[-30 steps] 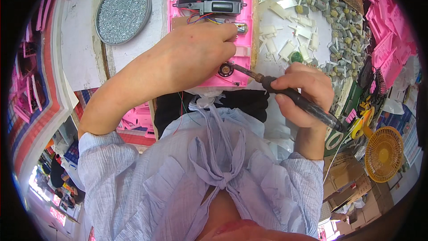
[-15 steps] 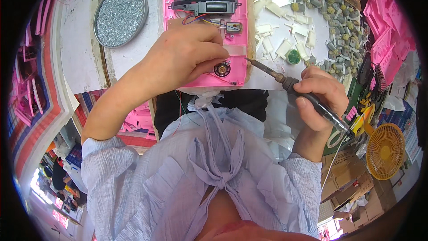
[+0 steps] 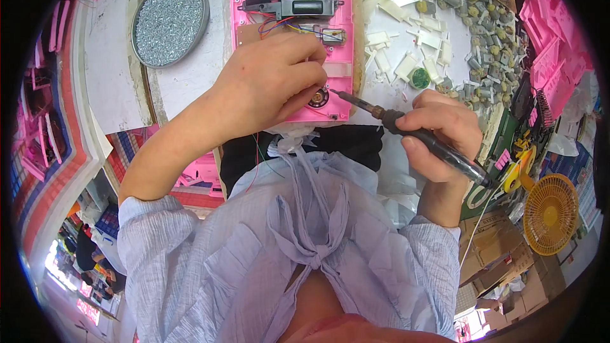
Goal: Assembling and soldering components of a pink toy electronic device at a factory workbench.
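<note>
Pink casing (image 3: 343, 25): flat on tabletop (image 3: 190, 79), far-edge centre.
Left hand (image 3: 273, 79): fingers pressing casing.
Right hand (image 3: 438, 130): fingers clenched on soldering iron (image 3: 406, 130), tip beside casing's near-right corner.

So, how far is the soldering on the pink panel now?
Done: black module and coloured wires already sit in the pink panel. In hand: left hand holds down the panel by the small round speaker; right hand holds the soldering iron, tip just off the panel. Left: I cannot tell which joints remain.

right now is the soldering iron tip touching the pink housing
No, the soldering iron in the right hand has its tip just off the right edge of the pink housing.
</note>
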